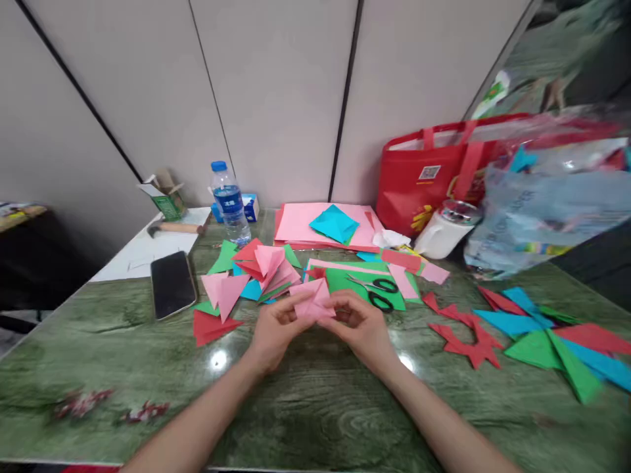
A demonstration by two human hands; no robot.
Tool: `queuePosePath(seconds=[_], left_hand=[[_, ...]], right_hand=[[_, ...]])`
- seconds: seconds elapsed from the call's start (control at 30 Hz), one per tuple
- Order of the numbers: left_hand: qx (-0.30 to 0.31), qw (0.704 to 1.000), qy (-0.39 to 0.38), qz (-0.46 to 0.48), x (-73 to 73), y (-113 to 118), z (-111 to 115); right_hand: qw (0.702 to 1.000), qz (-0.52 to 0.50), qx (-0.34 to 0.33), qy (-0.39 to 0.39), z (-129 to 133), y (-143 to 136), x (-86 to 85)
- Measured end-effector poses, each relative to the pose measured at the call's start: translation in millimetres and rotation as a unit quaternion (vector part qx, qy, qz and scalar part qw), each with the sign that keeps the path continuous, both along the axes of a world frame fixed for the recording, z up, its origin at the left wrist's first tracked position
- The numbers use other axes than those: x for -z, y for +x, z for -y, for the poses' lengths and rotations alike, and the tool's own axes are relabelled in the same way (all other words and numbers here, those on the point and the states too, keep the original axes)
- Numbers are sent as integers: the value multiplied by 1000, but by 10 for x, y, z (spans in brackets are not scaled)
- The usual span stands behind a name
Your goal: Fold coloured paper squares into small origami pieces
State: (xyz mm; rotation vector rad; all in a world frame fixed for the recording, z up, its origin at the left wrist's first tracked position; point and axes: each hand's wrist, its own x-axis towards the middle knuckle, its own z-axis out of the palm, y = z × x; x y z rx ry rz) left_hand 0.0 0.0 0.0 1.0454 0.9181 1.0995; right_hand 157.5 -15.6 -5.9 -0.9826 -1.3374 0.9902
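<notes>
Pink folded paper (314, 300) (creased, angular)

The folded paper (314, 299) is pink, the table (123, 341) green with a marbled grain. The scissors (377, 292) have black handles, the bag (424, 174) is red, and the bottle (229, 202) seems blue-labelled.

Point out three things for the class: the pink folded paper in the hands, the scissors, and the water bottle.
pink folded paper (313, 299), head view, on its upper flap between both hands.
scissors (380, 293), head view, on the black handle loops.
water bottle (229, 200), head view, on the blue label.
</notes>
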Motion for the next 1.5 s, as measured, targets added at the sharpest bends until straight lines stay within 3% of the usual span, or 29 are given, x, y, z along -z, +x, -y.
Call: queuePosePath(seconds=[0.5,0.83,1.27,1.37,1.5], left_hand=[[-34,999,17,2,4,23,9],[-10,998,43,-37,32,16,15],[-3,998,46,-41,13,-50,-40],[-1,998,54,-32,10,-60,-54],[-3,993,83,-87,-35,-61,-51]], right_hand=[[999,-50,0,-4,-23,-49,-6],[999,43,19,18,7,-53,-1],[977,-142,-62,-148,-60,32,-26],[981,-131,-56,-133,-64,44,-30],[997,-48,-34,-51,-44,32,-29]])
